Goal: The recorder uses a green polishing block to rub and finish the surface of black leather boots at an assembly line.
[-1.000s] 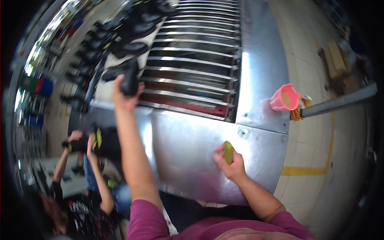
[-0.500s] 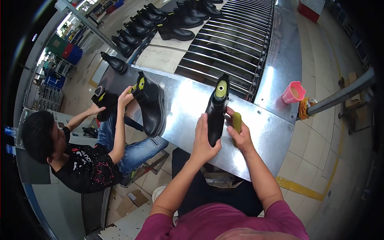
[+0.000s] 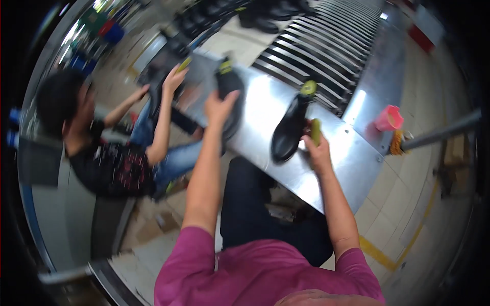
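Note:
On the metal table, a black ankle boot (image 3: 287, 133) with a yellow-green patch at its top rests in front of me, toe toward me. My right hand (image 3: 319, 152) is closed on an olive-green rounded bar (image 3: 315, 132), its fingers right beside that boot. What kind of tool the bar is, I cannot tell. Over to the left, my left hand (image 3: 219, 108) is at a second black boot (image 3: 233, 102) by the table's left edge. Motion smears this hand. Its thumb lies across the boot, but the frames do not show whether it grips.
At the left sits a co-worker (image 3: 109, 153), one hand holding a similar olive-green bar (image 3: 184, 64). A roller conveyor (image 3: 314, 48) runs away beyond the metal table (image 3: 258, 122); black boots (image 3: 204, 20) are grouped at far left. A pink cup (image 3: 389, 118) stands right, near a grey pole (image 3: 444, 130).
My left hand has let go of the boot in front of me and moved left to the second boot. The view has turned. My right hand still holds the bar.

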{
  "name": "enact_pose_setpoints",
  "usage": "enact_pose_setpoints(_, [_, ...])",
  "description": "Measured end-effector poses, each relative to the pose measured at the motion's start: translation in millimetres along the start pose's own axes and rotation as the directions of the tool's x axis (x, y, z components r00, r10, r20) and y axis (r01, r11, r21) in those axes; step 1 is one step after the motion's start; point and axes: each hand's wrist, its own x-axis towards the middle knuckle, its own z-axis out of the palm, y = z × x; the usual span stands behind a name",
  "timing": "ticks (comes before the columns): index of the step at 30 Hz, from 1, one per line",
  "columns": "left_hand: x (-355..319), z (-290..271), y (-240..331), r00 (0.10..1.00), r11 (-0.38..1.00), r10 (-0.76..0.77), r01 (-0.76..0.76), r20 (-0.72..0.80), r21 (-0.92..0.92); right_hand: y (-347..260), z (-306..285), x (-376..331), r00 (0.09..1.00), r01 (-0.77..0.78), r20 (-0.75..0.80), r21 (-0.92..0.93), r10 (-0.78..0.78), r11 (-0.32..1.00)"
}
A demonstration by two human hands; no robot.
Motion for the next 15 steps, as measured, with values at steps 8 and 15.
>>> enact_pose_setpoints(8, [-85,32,55,0.925,0.977,0.206,-0.176,0.32,-0.121,5,18,-48,0.999,0.041,-0.034,0.03,-0.04,0.999])
enact_pose_setpoints(15, [-122,18,64,0.853,0.954,0.258,-0.152,0.454,-0.258,7,5,-128,0.998,-0.063,0.002,-0.158,0.064,0.985])
